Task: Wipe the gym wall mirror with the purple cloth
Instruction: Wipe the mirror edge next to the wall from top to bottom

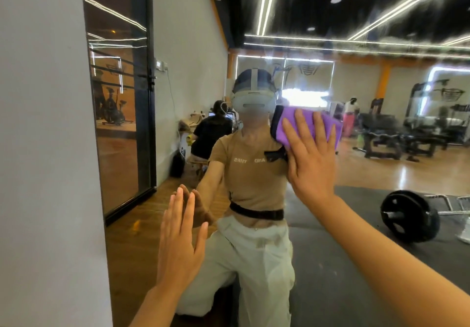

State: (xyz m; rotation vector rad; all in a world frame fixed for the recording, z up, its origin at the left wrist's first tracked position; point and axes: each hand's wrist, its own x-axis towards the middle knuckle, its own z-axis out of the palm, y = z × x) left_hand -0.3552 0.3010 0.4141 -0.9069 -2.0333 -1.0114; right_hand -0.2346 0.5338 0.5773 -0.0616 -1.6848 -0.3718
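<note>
1. Head view faces the gym wall mirror (pixel 330 212), whose left edge meets a grey wall (pixel 45 148); the person's own reflection kneels in the glass.
2. Wiping is the step in hand: the right hand (pixel 311 158) presses the purple cloth (pixel 307 123) flat against the glass at about the height of the reflected head, fingers straight and spread over the cloth, nothing curled round it.
3. Left hand (pixel 180 245) lies low on the mirror, palm flat, fingers straight and close together, holding nothing; it seems to brace the body.
4. Smeary streaks show high on the glass, across the reflected ceiling lights (pixel 381 16), so much of the mirror probably remains to do.
5. Next move, as I judge it: slide the cloth on under steady palm pressure in overlapping passes, keeping it from slipping out beneath the open fingers.
</note>
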